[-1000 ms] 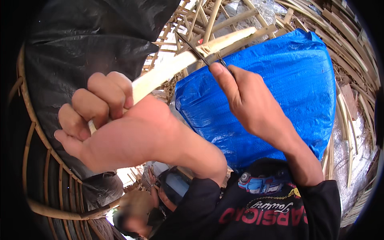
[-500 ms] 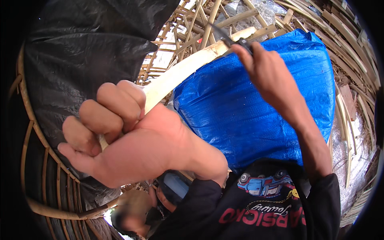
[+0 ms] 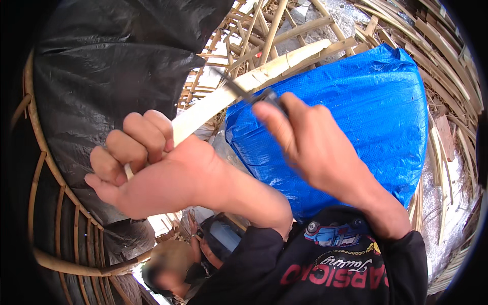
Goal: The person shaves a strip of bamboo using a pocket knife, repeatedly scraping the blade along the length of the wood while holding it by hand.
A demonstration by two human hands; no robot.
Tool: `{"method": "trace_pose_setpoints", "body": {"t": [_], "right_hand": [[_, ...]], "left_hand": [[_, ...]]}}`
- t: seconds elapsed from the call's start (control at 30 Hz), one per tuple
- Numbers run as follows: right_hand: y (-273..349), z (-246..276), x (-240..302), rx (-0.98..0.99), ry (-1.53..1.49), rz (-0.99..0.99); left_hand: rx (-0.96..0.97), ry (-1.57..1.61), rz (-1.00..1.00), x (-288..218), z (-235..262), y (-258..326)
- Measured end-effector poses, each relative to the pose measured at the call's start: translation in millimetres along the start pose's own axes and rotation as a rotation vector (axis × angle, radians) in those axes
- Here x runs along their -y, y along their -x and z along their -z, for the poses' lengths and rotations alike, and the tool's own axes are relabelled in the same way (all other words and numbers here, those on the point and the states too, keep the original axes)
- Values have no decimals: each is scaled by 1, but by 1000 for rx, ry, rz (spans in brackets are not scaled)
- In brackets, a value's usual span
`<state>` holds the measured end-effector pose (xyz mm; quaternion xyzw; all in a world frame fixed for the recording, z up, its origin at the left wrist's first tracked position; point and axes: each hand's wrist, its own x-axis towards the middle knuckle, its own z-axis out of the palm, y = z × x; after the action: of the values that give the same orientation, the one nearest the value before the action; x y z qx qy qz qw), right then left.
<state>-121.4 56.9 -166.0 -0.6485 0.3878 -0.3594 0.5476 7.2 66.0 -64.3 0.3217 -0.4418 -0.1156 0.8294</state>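
My left hand (image 3: pixel 157 168) is closed around the near end of a long pale bamboo strip (image 3: pixel 203 113). The strip slants up and away to the right, its far part beside the edge of a blue tarp (image 3: pixel 345 122). A knife (image 3: pixel 239 91) with a dark handle is gripped in my right hand (image 3: pixel 312 137), thumb along the handle. Its blade, slightly smeared by motion, crosses the strip at about mid-length; whether the edge bites into the surface I cannot tell.
Black plastic sheeting (image 3: pixel 112 76) hangs on the left beside a curved bamboo frame (image 3: pixel 43 147). Bamboo pieces (image 3: pixel 300 30) lie crossed at the far side, and more split strips (image 3: pixel 437 46) are piled on the right. Another person (image 3: pixel 168 264) is at the lower left.
My right hand has drawn the knife along the strip, from near its far end toward my left hand. The left hand keeps its hold, shifted slightly.
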Motion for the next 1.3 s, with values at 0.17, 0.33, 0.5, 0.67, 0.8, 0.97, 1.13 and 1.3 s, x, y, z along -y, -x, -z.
{"method": "trace_pose_setpoints", "body": {"t": [0.17,0.33,0.5,0.67,0.8,0.97,1.13,1.3], "right_hand": [[-7,3,-18,-20,122,-93],[15,-4,-4,18,29,-20],[4,2,-16,41,38,-17],[7,-3,-21,-11,95,-73],[9,0,-11,77,111,-42],[-6,0,-41,-54,233,-25],[7,-12,-24,-3,196,35],[13,-9,-21,-31,117,39]], "left_hand": [[13,-38,2,-6,2,17],[-10,5,7,-3,7,11],[-108,-54,1,-3,6,13],[151,125,48,-7,14,17],[47,64,57,-11,18,12],[84,100,41,0,19,14],[147,110,45,-13,21,13],[80,101,74,-4,18,13]]}}
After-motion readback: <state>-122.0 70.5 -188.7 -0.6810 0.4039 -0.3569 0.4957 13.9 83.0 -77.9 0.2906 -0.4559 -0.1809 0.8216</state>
